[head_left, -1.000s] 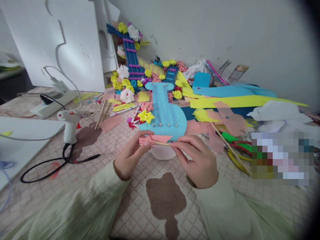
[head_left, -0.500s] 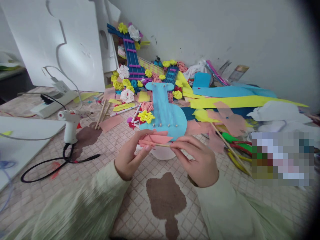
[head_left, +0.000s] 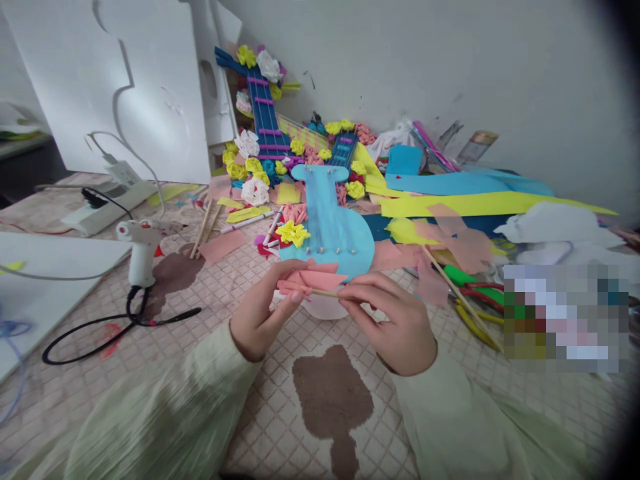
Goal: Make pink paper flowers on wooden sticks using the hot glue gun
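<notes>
My left hand (head_left: pixel 267 303) is closed on a piece of pink crepe paper (head_left: pixel 320 275), its thumb pressing the lower edge. Part of that paper is wrapped round one end of a thin wooden stick (head_left: pixel 326 293). The other end of the stick is pinched between the thumb and fingers of my right hand (head_left: pixel 393 320). Just behind both hands lies a light-blue guitar-shaped cutout (head_left: pixel 340 230) with strings and small pegs. A yellow paper flower (head_left: pixel 293 233) and crumpled pink paper sit against its left side.
A white glue gun (head_left: pixel 141 250) stands at left, its black cord looping on the table, near a power strip (head_left: pixel 107 203). Paper flowers and a dark-blue paper guitar (head_left: pixel 265 110) crowd the back. Yellow-handled pliers (head_left: pixel 475 323) and paper strips (head_left: pixel 480 205) lie at right.
My right hand has shifted very slightly left and down along with its end of the stick. The left hand keeps its hold on the pink crepe paper.
</notes>
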Motion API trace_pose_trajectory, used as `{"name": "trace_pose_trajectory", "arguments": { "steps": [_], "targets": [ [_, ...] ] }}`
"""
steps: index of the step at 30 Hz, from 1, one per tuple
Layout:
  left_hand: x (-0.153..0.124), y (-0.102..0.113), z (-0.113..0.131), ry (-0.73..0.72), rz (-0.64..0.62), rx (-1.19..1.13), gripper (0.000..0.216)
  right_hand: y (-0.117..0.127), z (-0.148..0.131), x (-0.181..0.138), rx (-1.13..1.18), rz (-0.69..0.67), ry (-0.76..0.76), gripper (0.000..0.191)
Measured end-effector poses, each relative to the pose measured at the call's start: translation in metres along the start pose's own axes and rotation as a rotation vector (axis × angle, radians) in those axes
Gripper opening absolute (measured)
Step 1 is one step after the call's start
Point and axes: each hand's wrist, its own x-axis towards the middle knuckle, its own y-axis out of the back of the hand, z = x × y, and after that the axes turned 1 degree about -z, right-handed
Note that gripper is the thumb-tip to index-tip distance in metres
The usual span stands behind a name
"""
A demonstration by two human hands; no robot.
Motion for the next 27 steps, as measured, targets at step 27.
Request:
{"name": "trace_pose_trajectory", "arguments": {
  "steps": [27],
  "targets": [
    [-0.0036, -0.0027, 0.0022, -0.077, 0.033, -0.058, 0.035, -0.0014, -0.0026, -0.0001, 0.371, -0.115, -0.370, 0.003]
  ]
}}
